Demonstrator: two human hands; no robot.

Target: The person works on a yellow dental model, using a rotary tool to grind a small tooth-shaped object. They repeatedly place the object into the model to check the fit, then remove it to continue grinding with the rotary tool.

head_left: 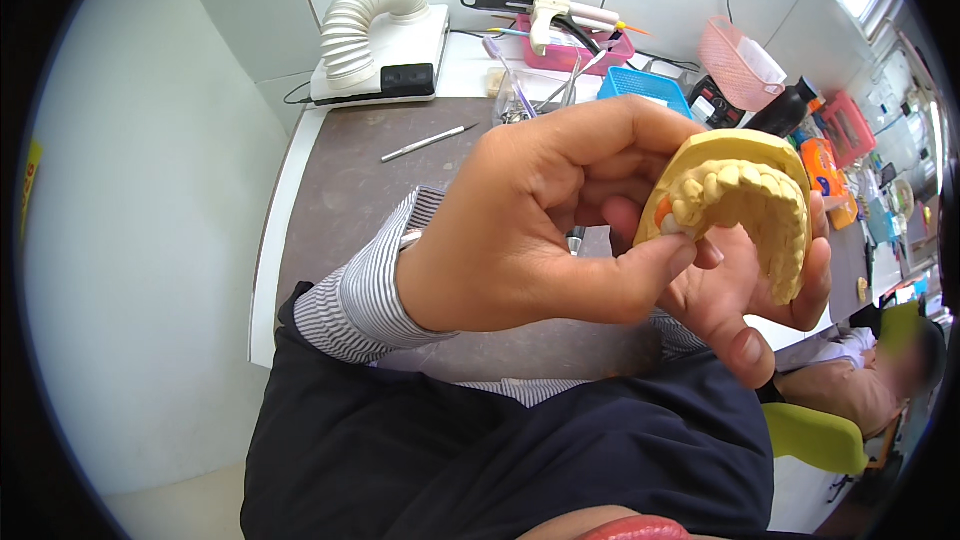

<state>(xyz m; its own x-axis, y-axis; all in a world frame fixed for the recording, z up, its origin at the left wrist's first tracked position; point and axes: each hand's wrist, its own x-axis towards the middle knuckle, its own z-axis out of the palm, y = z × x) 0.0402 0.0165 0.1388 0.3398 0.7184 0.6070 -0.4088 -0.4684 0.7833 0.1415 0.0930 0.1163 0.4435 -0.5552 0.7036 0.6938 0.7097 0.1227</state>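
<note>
"From the head view, what have you got in your hands?"

"A yellow tooth model [745, 147], held up above the right part of the desk [335, 185], its row of teeth facing me. One tooth at its left end is white [671, 226], beside an orange patch [662, 208]."

"And how are you holding it?"

"My left hand [535, 220] grips the model's left side, thumb tip right by the white tooth. My right hand [725, 285] is cupped behind, fingers curled round the right edge, thumb standing away from it."

"What's around you?"

"A slim metal knife [428, 143] lies on the desk, beyond my left wrist. Behind it stands a white machine with a bent hose [375, 30]. Farther right are a pink basket [560, 58] of tools and a blue basket [650, 90]. Someone else [835, 380] sits off to my right, near a green chair [820, 437]."
</note>
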